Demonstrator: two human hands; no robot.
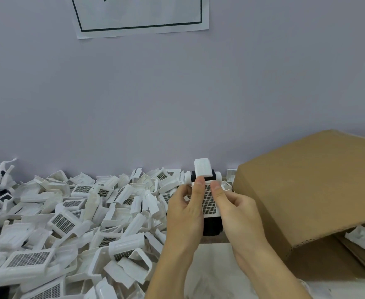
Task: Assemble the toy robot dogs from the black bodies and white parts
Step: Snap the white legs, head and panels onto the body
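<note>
Wall poster [140, 16] writing unreadable.

Two bare forearms, the left hand [184, 214] and right hand [237, 210] ungloved, no sleeves or jewellery visible.

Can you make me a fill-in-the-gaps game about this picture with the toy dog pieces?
1. Both hands, the left hand and the right hand, hold one toy dog that is black and ____.
2. The big pile of white parts lies to the ____ of the hands.
3. The box on the right is made of brown ____.
4. The paper sign on the wall has a ____ border.

Missing words: white; left; cardboard; green
</note>
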